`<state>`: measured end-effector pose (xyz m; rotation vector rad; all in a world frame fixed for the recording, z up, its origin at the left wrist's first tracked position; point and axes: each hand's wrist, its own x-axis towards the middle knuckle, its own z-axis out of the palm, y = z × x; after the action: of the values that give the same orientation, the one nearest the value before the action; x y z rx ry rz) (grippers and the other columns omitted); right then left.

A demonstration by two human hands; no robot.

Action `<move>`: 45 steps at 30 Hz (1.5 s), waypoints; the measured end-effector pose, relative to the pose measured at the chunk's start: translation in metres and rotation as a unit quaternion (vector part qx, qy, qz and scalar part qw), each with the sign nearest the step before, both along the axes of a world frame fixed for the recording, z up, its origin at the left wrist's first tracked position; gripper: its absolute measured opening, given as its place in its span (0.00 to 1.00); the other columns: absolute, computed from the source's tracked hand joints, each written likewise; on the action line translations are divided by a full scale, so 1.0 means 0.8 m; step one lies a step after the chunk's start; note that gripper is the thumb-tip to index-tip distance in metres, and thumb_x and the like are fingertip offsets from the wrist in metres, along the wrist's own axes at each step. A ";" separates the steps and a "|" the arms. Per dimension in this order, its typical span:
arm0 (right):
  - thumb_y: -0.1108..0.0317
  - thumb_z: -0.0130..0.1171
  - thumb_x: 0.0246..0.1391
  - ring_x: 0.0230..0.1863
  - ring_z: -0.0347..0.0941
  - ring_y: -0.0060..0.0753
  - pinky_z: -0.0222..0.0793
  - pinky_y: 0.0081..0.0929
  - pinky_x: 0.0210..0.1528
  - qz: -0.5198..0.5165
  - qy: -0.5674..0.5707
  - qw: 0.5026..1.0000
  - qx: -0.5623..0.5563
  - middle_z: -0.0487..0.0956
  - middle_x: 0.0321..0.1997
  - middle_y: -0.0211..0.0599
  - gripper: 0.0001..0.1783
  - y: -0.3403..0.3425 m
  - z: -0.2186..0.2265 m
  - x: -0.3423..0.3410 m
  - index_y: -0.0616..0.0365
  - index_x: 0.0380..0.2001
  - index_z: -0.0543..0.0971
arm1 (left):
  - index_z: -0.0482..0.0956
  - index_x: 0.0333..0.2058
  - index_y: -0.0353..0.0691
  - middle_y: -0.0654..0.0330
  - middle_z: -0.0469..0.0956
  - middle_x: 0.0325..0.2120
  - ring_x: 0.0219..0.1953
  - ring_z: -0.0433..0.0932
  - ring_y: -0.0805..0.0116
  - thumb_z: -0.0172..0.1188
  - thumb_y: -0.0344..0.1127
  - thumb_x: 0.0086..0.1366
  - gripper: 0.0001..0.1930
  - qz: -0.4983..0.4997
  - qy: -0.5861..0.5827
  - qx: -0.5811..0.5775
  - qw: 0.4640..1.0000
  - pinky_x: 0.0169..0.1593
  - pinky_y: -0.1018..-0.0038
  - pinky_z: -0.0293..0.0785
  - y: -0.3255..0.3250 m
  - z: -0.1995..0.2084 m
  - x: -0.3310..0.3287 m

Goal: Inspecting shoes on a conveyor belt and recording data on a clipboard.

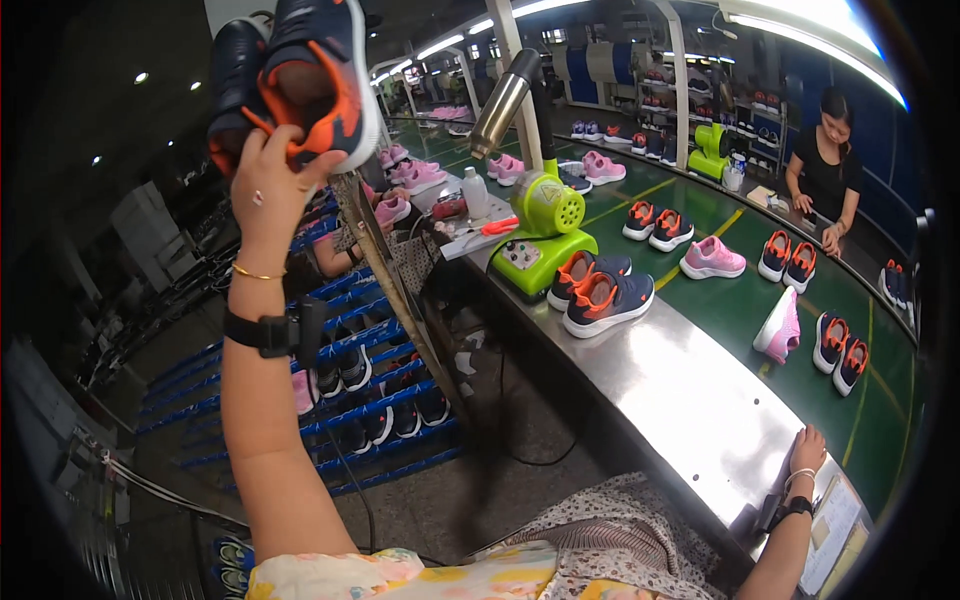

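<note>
My raised left hand [272, 185] grips a pair of navy sneakers [318, 90] with orange lining and white soles, at the upper left. Fingers and thumb close on the heel end of the nearer shoe; the other shoe hangs behind it. My right hand [808, 450] lies with fingers stretched over the far edge of the metal worktable [670, 385], beside the belt, holding nothing. Another navy and orange pair [612, 300] sits on that table, next to a lime-green hot-air blower [548, 210] with a metal nozzle.
A green conveyor belt [720, 305] carries pink sneakers [712, 258] and navy pairs [840, 350]. Across it, a co-worker [826, 165] works at a bench. Below my left arm stands a blue-barred rack [375, 405] with shoes. A white bottle [474, 192] and orange-handled tool [499, 227] lie near the blower.
</note>
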<state>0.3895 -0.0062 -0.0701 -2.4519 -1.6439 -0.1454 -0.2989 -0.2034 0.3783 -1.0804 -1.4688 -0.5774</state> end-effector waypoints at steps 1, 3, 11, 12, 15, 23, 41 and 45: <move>0.54 0.41 0.61 0.57 0.62 0.39 0.55 0.47 0.58 0.003 -0.001 1.000 0.004 0.71 0.53 0.36 0.20 0.003 -0.005 0.004 0.50 0.50 0.71 | 0.76 0.35 0.42 0.57 0.72 0.30 0.31 0.75 0.55 0.59 0.65 0.48 0.30 0.079 -0.014 -0.026 0.996 0.32 0.64 0.71 -0.012 0.014 -0.032; 0.54 0.41 0.60 0.57 0.63 0.39 0.56 0.47 0.58 0.011 0.006 1.000 -0.007 0.71 0.53 0.35 0.20 0.000 0.003 0.001 0.50 0.50 0.71 | 0.77 0.35 0.43 0.58 0.72 0.28 0.31 0.76 0.56 0.55 0.71 0.45 0.34 0.141 -0.006 -0.061 0.988 0.31 0.62 0.72 -0.036 0.026 -0.110; 0.54 0.41 0.60 0.57 0.63 0.40 0.58 0.45 0.57 0.043 0.001 0.999 -0.019 0.70 0.54 0.36 0.20 0.006 -0.021 0.019 0.50 0.51 0.70 | 0.73 0.48 0.49 0.57 0.79 0.40 0.48 0.74 0.57 0.58 0.65 0.50 0.33 0.243 -0.261 -0.199 0.913 0.49 0.55 0.64 -0.059 0.014 -0.208; 0.55 0.41 0.60 0.56 0.63 0.41 0.59 0.45 0.56 0.041 -0.002 0.999 -0.026 0.71 0.53 0.36 0.20 0.008 -0.027 0.026 0.50 0.51 0.70 | 0.73 0.49 0.50 0.59 0.78 0.41 0.50 0.73 0.57 0.60 0.61 0.51 0.30 0.242 -0.258 -0.208 0.912 0.49 0.52 0.62 -0.042 0.016 -0.190; 0.56 0.42 0.59 0.55 0.64 0.41 0.60 0.46 0.54 0.042 0.013 0.999 -0.014 0.72 0.52 0.37 0.19 0.010 -0.028 0.024 0.50 0.50 0.70 | 0.73 0.48 0.51 0.64 0.75 0.45 0.53 0.68 0.61 0.61 0.50 0.54 0.23 0.206 -0.006 -0.094 0.974 0.50 0.48 0.61 0.019 0.009 -0.168; 0.56 0.50 0.53 0.51 0.66 0.38 0.57 0.47 0.54 0.062 0.039 0.996 0.041 0.74 0.44 0.36 0.17 -0.002 0.020 -0.035 0.50 0.43 0.74 | 0.75 0.42 0.37 0.54 0.76 0.41 0.46 0.73 0.57 0.59 0.27 0.53 0.15 -0.384 -0.148 -0.272 0.870 0.51 0.70 0.67 0.234 -0.143 0.115; 0.55 0.68 0.38 0.54 0.66 0.45 0.63 0.38 0.51 0.006 -0.056 0.997 0.059 0.71 0.47 0.44 0.37 0.100 0.124 0.029 0.46 0.54 0.68 | 0.72 0.47 0.50 0.62 0.70 0.49 0.61 0.58 0.60 0.67 0.38 0.45 0.27 -0.573 0.184 -0.531 0.597 0.61 0.48 0.51 0.506 -0.475 0.622; 0.48 0.68 0.36 0.58 0.62 0.47 0.55 0.49 0.56 -0.009 -0.090 0.996 -0.012 0.69 0.53 0.48 0.42 0.158 0.126 0.083 0.36 0.58 0.65 | 0.74 0.36 0.48 0.66 0.75 0.35 0.57 0.64 0.65 0.66 0.34 0.46 0.16 -0.603 0.203 -0.551 0.540 0.61 0.47 0.52 0.541 -0.463 0.613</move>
<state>0.4560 0.1203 0.0306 -2.5374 -1.7031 -0.3602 0.1911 0.2290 0.0081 -3.0590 -0.2448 -0.1268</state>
